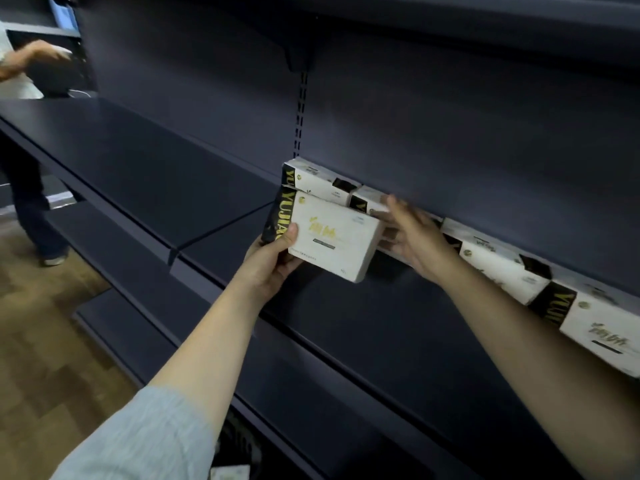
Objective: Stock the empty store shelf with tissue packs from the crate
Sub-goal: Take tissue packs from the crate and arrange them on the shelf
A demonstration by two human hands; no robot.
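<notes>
Dark blue store shelving [145,161] fills the head view, its middle shelf bare on the left and carrying a row of white-and-black tissue packs [498,265] that runs from centre frame toward the lower right. At centre, the left hand [273,261] grips a tissue pack [332,237] by its black end, thumb over the front face and fingers [294,268] curled beneath; the pack hangs just above the shelf and in front of the leftmost shelved pack [315,181]. The right hand [412,237] reaches to the pack behind [369,200], its fingers extended and loosely spread against it.

Held by one end only, the pack could tip or slip as it goes down. A push from the right hand may skew the row. At upper left another person [20,74] stands close. No crate can be made out.
</notes>
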